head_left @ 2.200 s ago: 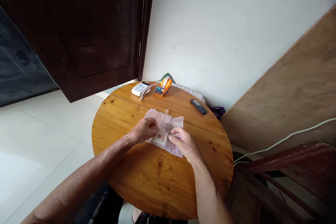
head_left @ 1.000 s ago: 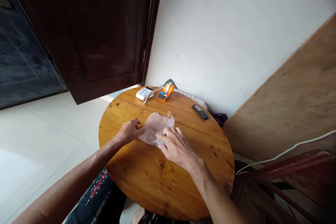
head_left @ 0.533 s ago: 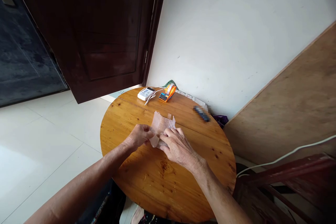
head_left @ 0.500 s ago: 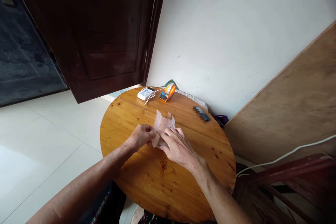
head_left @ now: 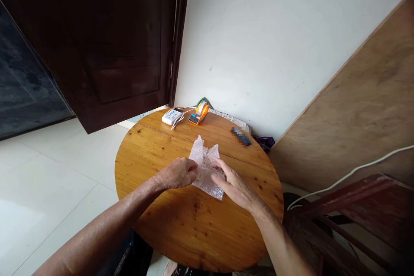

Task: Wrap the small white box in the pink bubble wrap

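Observation:
A crinkled sheet of clear bubble wrap [head_left: 210, 184] lies partly folded on the round wooden table, its far corners sticking up. My left hand [head_left: 183, 172] is closed at the sheet's left edge, thumb and fingers pinched on it. On the right side, my right hand [head_left: 234, 185] has thumb and fingers apart, and its fingertips rest on the wrap. Whether anything lies under the folds, I cannot tell.
Toward the back of the table [head_left: 152, 146] sit a white device with a cable [head_left: 172, 116] and an orange tape dispenser [head_left: 199, 113]. A dark, blurred-out object [head_left: 241, 136] lies back right. Beyond are a wall [head_left: 246, 43] and a dark door [head_left: 123, 51].
The bubble wrap has spread out, with a flap now reaching toward me. My right hand has shifted right and its fingers have parted. The whole view has moved slightly.

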Demonstrator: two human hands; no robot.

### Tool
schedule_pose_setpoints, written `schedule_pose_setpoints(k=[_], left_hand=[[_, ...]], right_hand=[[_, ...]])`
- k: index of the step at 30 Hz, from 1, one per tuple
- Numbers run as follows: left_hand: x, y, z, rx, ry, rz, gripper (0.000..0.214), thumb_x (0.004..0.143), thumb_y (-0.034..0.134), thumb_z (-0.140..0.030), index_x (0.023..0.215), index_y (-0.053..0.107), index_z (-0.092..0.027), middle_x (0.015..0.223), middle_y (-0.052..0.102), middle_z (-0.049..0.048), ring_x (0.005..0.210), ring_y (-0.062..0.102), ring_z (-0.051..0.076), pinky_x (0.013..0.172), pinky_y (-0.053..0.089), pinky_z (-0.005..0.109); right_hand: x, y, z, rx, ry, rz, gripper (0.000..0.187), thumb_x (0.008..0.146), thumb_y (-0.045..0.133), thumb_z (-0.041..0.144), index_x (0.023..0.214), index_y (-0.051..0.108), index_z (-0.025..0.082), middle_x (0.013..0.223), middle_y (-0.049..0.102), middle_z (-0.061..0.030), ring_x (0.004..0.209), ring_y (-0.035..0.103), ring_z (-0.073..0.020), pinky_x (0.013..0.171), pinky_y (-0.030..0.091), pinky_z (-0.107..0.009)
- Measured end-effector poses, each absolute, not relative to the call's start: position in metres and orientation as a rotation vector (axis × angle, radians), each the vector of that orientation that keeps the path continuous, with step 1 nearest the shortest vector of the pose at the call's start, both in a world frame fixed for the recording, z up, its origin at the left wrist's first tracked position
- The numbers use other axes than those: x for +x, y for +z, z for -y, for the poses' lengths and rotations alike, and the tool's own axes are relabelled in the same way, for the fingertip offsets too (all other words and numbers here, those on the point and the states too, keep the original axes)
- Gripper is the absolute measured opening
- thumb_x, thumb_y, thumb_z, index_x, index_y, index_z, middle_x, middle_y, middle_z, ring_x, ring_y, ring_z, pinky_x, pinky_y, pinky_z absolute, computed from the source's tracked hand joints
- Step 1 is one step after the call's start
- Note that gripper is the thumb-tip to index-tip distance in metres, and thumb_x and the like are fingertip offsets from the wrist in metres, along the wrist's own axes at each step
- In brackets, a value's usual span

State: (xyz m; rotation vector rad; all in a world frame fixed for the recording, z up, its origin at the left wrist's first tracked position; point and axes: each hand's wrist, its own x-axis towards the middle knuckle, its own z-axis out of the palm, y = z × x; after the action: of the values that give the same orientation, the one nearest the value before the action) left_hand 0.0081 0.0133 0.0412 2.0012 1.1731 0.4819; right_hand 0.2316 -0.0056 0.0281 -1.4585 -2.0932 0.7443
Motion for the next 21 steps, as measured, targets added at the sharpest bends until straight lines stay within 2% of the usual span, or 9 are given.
schedule_pose_setpoints(k=[3, 5, 7, 10, 13, 17, 21], left_hand=[[0.014, 0.041, -0.015, 2.15, 0.42, -1.253, 0.02, 0.076, 0.047, -0.016, 0.062, 0.062, -0.016, 0.057, 0.048, -0.0018, 0.058, 0.045, 0.012, 0.057, 0.031, 0.024], [0.017, 0.039, -0.015, 2.228, 0.421, -1.332, 0.018, 0.077, 0.051, -0.019, 0.067, 0.066, -0.018, 0.064, 0.056, 0.0005, 0.064, 0.052, 0.014, 0.06, 0.036, 0.025], [0.019, 0.036, -0.015, 2.299, 0.466, -1.366, 0.015, 0.077, 0.055, -0.021, 0.077, 0.07, -0.019, 0.081, 0.063, 0.0038, 0.077, 0.058, 0.018, 0.069, 0.042, 0.026], [0.018, 0.03, -0.016, 2.367, 0.542, -1.326, 0.015, 0.078, 0.059, -0.021, 0.085, 0.072, -0.018, 0.1, 0.063, 0.0079, 0.093, 0.06, 0.02, 0.082, 0.047, 0.028], [0.018, 0.022, -0.019, 2.401, 0.557, -1.284, 0.018, 0.078, 0.061, -0.02, 0.091, 0.073, -0.018, 0.1, 0.063, 0.009, 0.094, 0.06, 0.021, 0.087, 0.048, 0.03], [0.02, 0.015, -0.021, 2.47, 0.578, -1.256, 0.02, 0.081, 0.059, -0.021, 0.093, 0.075, -0.02, 0.099, 0.061, 0.0092, 0.094, 0.06, 0.021, 0.088, 0.05, 0.032], [0.022, 0.019, -0.017, 2.464, 0.531, -1.284, 0.022, 0.085, 0.057, -0.023, 0.096, 0.076, -0.021, 0.101, 0.06, 0.01, 0.092, 0.061, 0.021, 0.087, 0.051, 0.032]], right_hand=[[0.24, 0.016, 0.014, -1.664, 0.587, 1.959, 0.044, 0.088, 0.05, 0.038, 0.127, 0.054, 0.019, 0.128, 0.061, -0.013, 0.113, 0.06, -0.0259, 0.094, 0.047, -0.04], [0.238, 0.01, 0.019, -1.786, 0.555, 1.857, 0.05, 0.085, 0.053, 0.042, 0.128, 0.053, 0.017, 0.122, 0.064, -0.0134, 0.099, 0.065, -0.0245, 0.085, 0.049, -0.037], [0.233, 0.008, 0.021, -1.878, 0.608, 1.771, 0.06, 0.083, 0.056, 0.047, 0.134, 0.048, 0.015, 0.111, 0.068, -0.0118, 0.086, 0.066, -0.0223, 0.078, 0.049, -0.034], [0.222, 0.007, 0.018, -1.958, 0.659, 1.674, 0.073, 0.081, 0.059, 0.049, 0.141, 0.041, 0.013, 0.097, 0.07, -0.009, 0.084, 0.066, -0.0234, 0.075, 0.047, -0.033], [0.213, 0.001, 0.011, -1.988, 0.635, 1.625, 0.079, 0.076, 0.064, 0.046, 0.143, 0.041, 0.013, 0.086, 0.07, -0.0062, 0.08, 0.066, -0.0239, 0.07, 0.045, -0.031], [0.207, -0.012, 0.002, -1.872, 0.661, 1.54, 0.071, 0.073, 0.061, 0.031, 0.139, 0.045, 0.014, 0.062, 0.063, 0.0029, 0.06, 0.059, -0.0184, 0.058, 0.04, -0.027], [0.201, -0.015, -0.003, -1.722, 0.836, 1.311, 0.069, 0.066, 0.062, 0.03, 0.132, 0.05, 0.015, 0.054, 0.059, 0.0066, 0.05, 0.054, -0.0158, 0.051, 0.039, -0.025]])
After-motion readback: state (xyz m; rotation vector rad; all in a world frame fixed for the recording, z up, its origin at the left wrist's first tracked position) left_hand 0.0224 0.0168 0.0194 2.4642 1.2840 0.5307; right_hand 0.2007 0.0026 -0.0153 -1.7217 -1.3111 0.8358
